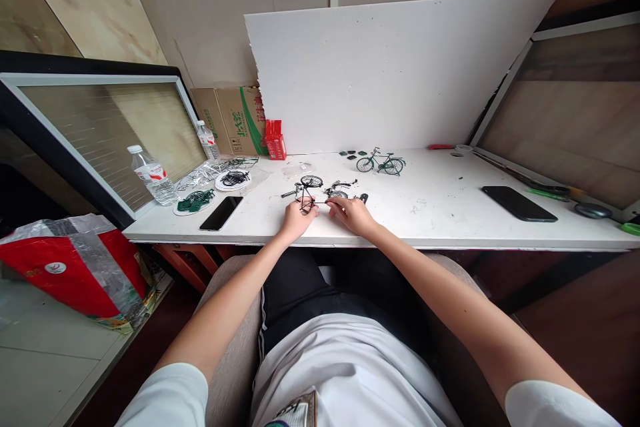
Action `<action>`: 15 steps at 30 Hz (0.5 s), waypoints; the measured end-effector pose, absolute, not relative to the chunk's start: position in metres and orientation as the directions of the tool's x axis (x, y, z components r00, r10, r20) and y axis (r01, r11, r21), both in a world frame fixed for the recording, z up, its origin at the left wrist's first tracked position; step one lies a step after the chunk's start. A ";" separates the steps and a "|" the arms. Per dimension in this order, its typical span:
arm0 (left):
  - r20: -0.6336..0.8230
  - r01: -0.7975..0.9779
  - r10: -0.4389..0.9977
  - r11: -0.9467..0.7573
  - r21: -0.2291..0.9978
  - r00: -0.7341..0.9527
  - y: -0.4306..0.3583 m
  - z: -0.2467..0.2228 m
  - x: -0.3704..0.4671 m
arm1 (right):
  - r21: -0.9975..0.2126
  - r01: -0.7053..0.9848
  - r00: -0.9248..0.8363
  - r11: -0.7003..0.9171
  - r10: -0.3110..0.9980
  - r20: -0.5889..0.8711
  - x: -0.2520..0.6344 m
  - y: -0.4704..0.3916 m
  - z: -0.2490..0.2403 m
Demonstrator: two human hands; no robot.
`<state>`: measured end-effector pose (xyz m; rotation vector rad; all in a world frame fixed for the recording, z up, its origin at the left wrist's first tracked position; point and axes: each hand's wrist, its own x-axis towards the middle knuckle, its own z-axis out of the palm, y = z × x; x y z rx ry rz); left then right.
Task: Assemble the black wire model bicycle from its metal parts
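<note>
My left hand (299, 221) is closed on a dark model bicycle frame (305, 197), which has a small spoked wheel (311, 181) at its top. To its right, my right hand (352, 213) pinches a thin rod (323, 203) whose left end reaches the frame by my left fingertips. Whether the rod touches the frame is too small to tell. Small dark bicycle parts (339, 193) lie just beyond my right hand. Farther back stands a green model bicycle (383, 163), upright on its wheels.
Left on the white table (430, 213) are a phone (221, 213), plates of green parts (196, 201) and black parts (235, 178), and a water bottle (154, 177). A red box (275, 141) stands behind. At right lie another phone (519, 203) and a mouse (593, 210).
</note>
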<state>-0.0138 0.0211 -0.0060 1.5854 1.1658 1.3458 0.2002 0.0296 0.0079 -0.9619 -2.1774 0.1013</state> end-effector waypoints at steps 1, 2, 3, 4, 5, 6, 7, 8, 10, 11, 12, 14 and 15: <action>0.310 0.171 0.950 -0.312 0.935 0.038 0.021 -0.006 -0.014 | -0.351 0.604 -0.443 0.715 0.668 0.599 0.200 0.029 0.008; 0.307 0.168 0.951 -0.309 0.936 0.038 0.021 -0.006 -0.014 | -0.356 0.601 -0.440 0.715 0.669 0.599 0.200 0.029 0.009; 0.304 0.165 0.952 -0.306 0.938 0.038 0.021 -0.006 -0.014 | -0.360 0.599 -0.439 0.715 0.669 0.599 0.200 0.029 0.009; 0.301 0.162 0.953 -0.304 0.939 0.038 0.021 -0.006 -0.014 | -0.361 0.598 -0.439 0.716 0.669 0.600 0.200 0.029 0.010; 0.300 0.161 0.953 -0.302 0.940 0.038 0.021 -0.006 -0.014 | -0.361 0.596 -0.439 0.717 0.668 0.601 0.200 0.028 0.010; 0.300 0.162 0.953 -0.302 0.939 0.038 0.021 -0.006 -0.014 | -0.361 0.595 -0.439 0.718 0.667 0.602 0.200 0.028 0.010; 0.300 0.164 0.953 -0.302 0.939 0.036 0.021 -0.006 -0.014 | -0.360 0.595 -0.439 0.719 0.665 0.603 0.200 0.028 0.011; 0.298 0.164 0.954 -0.300 0.940 0.037 0.021 -0.006 -0.014 | -0.359 0.594 -0.440 0.720 0.664 0.604 0.200 0.028 0.011; 0.292 0.159 0.956 -0.294 0.942 0.039 0.021 -0.006 -0.014 | -0.357 0.595 -0.440 0.721 0.663 0.605 0.200 0.028 0.010; 0.289 0.152 0.957 -0.292 0.944 0.041 0.021 -0.006 -0.014 | -0.355 0.597 -0.440 0.720 0.663 0.605 0.200 0.028 0.010; 0.285 0.143 0.957 -0.289 0.947 0.043 0.022 -0.006 -0.014 | -0.352 0.600 -0.438 0.718 0.664 0.606 0.200 0.028 0.010; 0.280 0.129 0.959 -0.284 0.950 0.047 0.023 -0.007 -0.014 | -0.347 0.605 -0.435 0.716 0.663 0.610 0.200 0.029 0.010; 0.280 0.126 0.959 -0.284 0.950 0.049 0.023 -0.007 -0.015 | -0.344 0.607 -0.433 0.716 0.661 0.612 0.200 0.029 0.009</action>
